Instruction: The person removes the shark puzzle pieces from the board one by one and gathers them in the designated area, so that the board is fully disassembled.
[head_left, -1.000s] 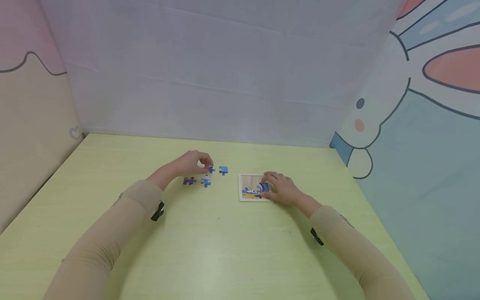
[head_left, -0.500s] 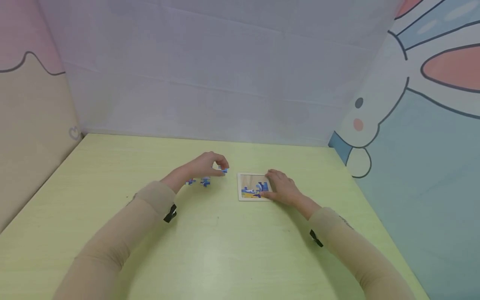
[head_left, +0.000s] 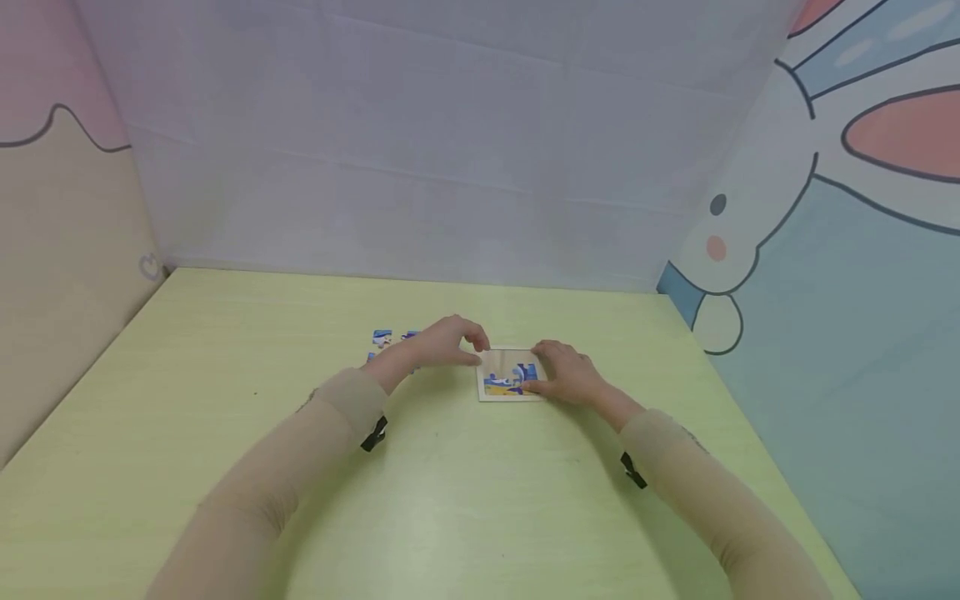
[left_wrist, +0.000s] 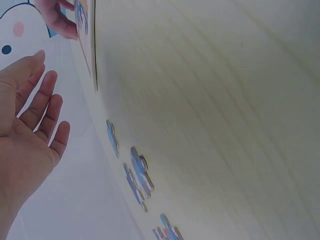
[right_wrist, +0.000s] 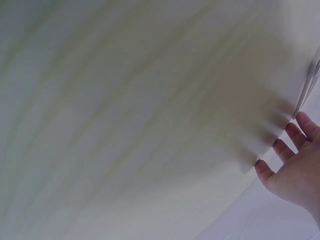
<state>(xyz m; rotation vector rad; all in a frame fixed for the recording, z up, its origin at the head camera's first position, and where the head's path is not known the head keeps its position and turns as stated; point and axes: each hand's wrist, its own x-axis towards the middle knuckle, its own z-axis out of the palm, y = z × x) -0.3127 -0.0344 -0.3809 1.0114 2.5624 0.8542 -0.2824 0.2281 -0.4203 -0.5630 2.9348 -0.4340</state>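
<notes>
My left hand (head_left: pixel 452 342) hovers at the left edge of a small square puzzle tray (head_left: pixel 481 385), thumb and fingers apart. The left wrist view shows this left hand (left_wrist: pixel 30 107) loosely spread and holding nothing. My right hand (head_left: pixel 566 371) rests on the tray's right side, thumb on its face and fingers towards the far corner. In the right wrist view the right hand (right_wrist: pixel 295 165) has spread fingers, one fingertip right at the tray's edge. Blue, white and yellow pieces (head_left: pixel 525 375) fill the tray's lower and right part; bare wood (head_left: pixel 498 362) shows at its upper left.
Several loose jigsaw pieces (head_left: pixel 382 337) lie left of the tray, partly hidden by my left wrist. A light blue piece (left_wrist: pixel 112 137) lies nearest the tray in the left wrist view. A pale wall (head_left: pixel 420 150) bounds the table (head_left: pixel 450 483) at the back.
My left hand has moved right, from the loose pieces to the tray's left edge, uncovering pieces at the left. My right hand has drawn slightly outward and stays at the tray.
</notes>
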